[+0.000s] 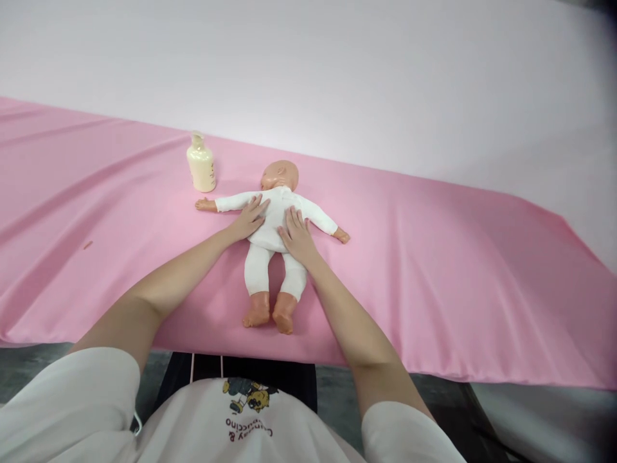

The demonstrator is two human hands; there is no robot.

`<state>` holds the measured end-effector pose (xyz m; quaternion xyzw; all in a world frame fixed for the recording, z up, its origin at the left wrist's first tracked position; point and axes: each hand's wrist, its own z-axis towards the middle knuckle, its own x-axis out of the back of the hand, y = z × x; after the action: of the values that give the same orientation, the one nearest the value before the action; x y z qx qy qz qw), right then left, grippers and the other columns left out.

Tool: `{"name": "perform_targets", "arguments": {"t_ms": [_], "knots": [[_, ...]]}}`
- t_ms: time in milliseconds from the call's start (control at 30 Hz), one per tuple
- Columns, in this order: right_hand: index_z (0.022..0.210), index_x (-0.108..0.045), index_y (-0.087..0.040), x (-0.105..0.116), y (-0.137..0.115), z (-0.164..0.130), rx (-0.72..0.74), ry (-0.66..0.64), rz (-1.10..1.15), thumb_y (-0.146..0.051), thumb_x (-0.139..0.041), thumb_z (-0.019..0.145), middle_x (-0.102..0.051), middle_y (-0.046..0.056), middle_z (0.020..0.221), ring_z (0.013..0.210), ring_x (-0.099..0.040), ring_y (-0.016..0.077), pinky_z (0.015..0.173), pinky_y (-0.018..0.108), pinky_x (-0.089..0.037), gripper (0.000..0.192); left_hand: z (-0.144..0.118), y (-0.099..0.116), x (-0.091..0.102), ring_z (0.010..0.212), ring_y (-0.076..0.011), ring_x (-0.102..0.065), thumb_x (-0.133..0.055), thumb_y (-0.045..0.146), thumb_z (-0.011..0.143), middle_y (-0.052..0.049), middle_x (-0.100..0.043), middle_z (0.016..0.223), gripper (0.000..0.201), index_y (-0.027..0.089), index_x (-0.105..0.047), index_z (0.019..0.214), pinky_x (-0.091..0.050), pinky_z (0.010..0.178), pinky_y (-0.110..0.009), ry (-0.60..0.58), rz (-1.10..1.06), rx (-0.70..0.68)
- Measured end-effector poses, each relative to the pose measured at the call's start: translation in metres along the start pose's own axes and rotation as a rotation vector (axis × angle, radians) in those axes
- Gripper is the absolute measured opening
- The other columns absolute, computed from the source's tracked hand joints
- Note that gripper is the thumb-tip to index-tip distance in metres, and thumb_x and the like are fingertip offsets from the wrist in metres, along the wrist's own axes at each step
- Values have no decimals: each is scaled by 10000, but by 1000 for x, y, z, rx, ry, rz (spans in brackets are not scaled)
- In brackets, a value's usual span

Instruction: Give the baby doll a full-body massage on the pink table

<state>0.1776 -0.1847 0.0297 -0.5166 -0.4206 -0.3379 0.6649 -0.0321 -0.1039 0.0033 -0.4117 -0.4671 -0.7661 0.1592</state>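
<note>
A baby doll (274,222) in white clothing lies face down on the pink cloth, its head turned to the left and its arms spread wide. Flat against the left side of its back rests my left hand (248,220), fingers stretched out. My right hand (297,236) lies with spread fingers on the right side of the lower back. Neither hand grips anything. Both palms are hidden against the doll. Beyond the doll's left-side arm stands a cream pump bottle (201,166), apart from both hands.
The pink cloth (434,270) covers a table and has several folds. A small reddish-brown strip (87,245) lies on it at the left. Behind the table rises a plain white wall (308,77). The table's front edge runs close to my body.
</note>
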Motion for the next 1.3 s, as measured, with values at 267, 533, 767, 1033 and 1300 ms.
{"name": "perform_targets", "arguments": {"t_ms": [267, 533, 767, 1033, 1300], "knots": [[1619, -154, -105, 4, -8, 0, -12, 7, -20, -471, -201, 1029, -113, 119, 1706, 1595, -41, 313, 1261, 609, -43, 696, -16, 38, 13, 1579, -301, -127, -369, 427, 996, -29, -290, 1659, 566, 279, -421, 1540, -17, 1264, -601, -148, 71, -264], [1615, -181, -108, 7, -8, 0, 21, 9, -29, -462, -267, 1030, -98, 119, 1708, 1591, -27, 347, 1249, 645, -47, 689, -10, 26, 10, 1550, -265, -260, -337, 522, 1009, -65, -414, 1598, 598, 215, -484, 1500, -164, 1279, -514, -91, -69, -355], [1598, -283, -253, 13, -4, 1, 193, -49, -8, -407, -293, 1036, -112, 51, 1714, 1590, -16, 354, 1228, 697, -49, 583, -2, 5, 5, 1565, -233, -218, -270, 589, 1017, -57, -333, 1645, 644, 229, -441, 1523, -108, 1302, -491, 62, -86, -251], [1537, -426, -274, 16, 4, 1, 445, -74, 11, -408, -256, 1052, -254, 10, 1681, 1591, -115, 280, 1279, 597, -40, 531, -2, -6, 8, 1584, -253, -115, -218, 650, 997, -136, -158, 1694, 814, 119, -192, 1613, -95, 1302, -441, 70, -92, 46], [1590, -311, -243, 8, 15, 11, 365, -52, 147, -531, -254, 1030, -205, 8, 1693, 1595, -91, 256, 1294, 546, -89, 632, -15, 25, 19, 1588, -296, -29, -263, 551, 1018, -98, -204, 1685, 696, 183, -251, 1608, -18, 1269, -570, -137, 75, -242]]}}
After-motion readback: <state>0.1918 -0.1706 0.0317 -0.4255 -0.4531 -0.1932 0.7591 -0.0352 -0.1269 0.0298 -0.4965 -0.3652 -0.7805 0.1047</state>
